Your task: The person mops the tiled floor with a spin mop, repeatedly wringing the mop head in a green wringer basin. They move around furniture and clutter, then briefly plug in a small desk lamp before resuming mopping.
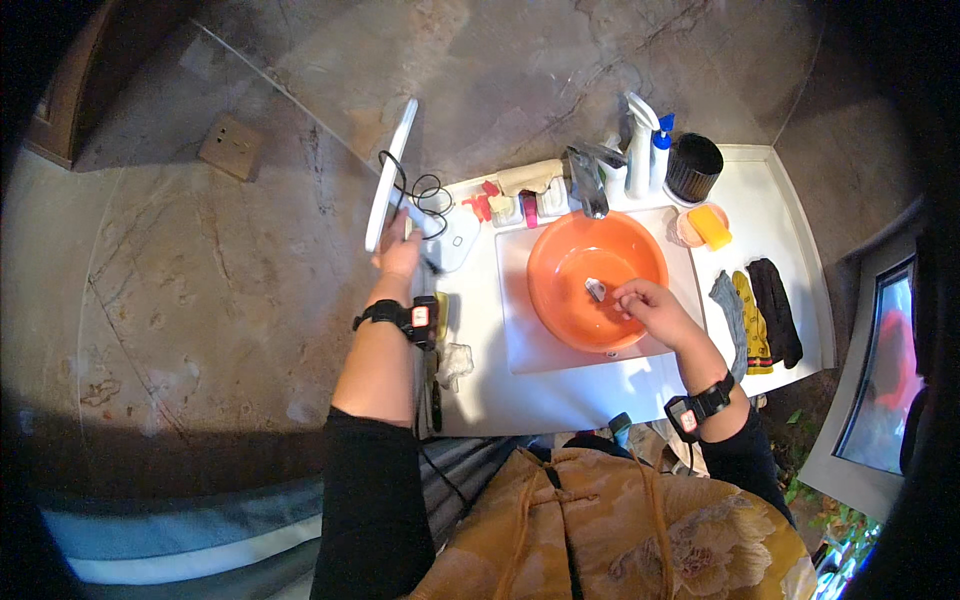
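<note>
My left hand (pixel 399 251) is at a white desk lamp (pixel 391 176), beside its flat upright head and above its base (pixel 456 241). The fingers are blurred, so I cannot tell whether they grip it. My right hand (pixel 649 306) hovers over the right side of an orange plastic basin (pixel 555 330), thumb and fingers drawn together. Whether something small is between them is unclear. Close to those fingertips, a small shiny silvery patch (pixel 595 289) shows inside the basin; it may be an object or a reflection. The basin stands in a white sink (pixel 517 352) under a metal faucet (pixel 587 180).
A black cable (pixel 431 191) loops behind the lamp. Spray bottle (pixel 640 154), pump bottle (pixel 660 154) and black ribbed bin (pixel 694 166) stand at the back. Right of the sink are a yellow sponge (pixel 709 227) and grey (pixel 729 319), yellow (pixel 751 322) and dark (pixel 776 311) socks.
</note>
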Demonstrator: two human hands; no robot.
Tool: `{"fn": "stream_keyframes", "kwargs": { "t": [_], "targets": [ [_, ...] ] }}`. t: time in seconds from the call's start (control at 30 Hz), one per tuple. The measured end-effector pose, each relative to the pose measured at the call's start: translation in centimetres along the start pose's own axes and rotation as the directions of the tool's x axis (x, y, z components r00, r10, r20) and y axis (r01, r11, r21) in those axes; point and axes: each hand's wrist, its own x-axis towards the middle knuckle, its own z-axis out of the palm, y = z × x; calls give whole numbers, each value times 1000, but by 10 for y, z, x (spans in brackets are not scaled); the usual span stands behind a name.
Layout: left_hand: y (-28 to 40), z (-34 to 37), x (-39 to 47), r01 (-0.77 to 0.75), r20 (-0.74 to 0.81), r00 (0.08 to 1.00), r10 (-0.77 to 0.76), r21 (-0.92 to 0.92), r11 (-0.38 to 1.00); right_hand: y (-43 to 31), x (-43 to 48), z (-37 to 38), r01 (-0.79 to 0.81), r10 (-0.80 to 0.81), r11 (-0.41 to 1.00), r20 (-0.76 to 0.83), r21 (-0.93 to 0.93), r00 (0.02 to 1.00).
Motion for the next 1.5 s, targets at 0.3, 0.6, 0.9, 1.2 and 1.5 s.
{"fn": "stream_keyframes", "kwargs": {
  "t": [0.3,0.6,0.9,1.2,1.5],
  "targets": [
    [-5,-60,-41,26,154,987,48,-449,893,14,-16,-15,-84,96,992,-138,95,986],
    [82,-88,-116,-233,-18,971,239,-299,925,40,6,-1,-55,59,997,-78,62,995],
    [168,-152,-8,-445,-247,832,498,239,863,46,-5,-5,-50,51,999,-110,10,993],
    [192,-92,13,-600,24,715,698,533,596,48,-20,-14,-95,108,991,-148,92,983],
    [131,-126,-66,-383,162,914,371,643,663,64,-9,-11,-109,113,993,-138,36,984]
  ]
}}
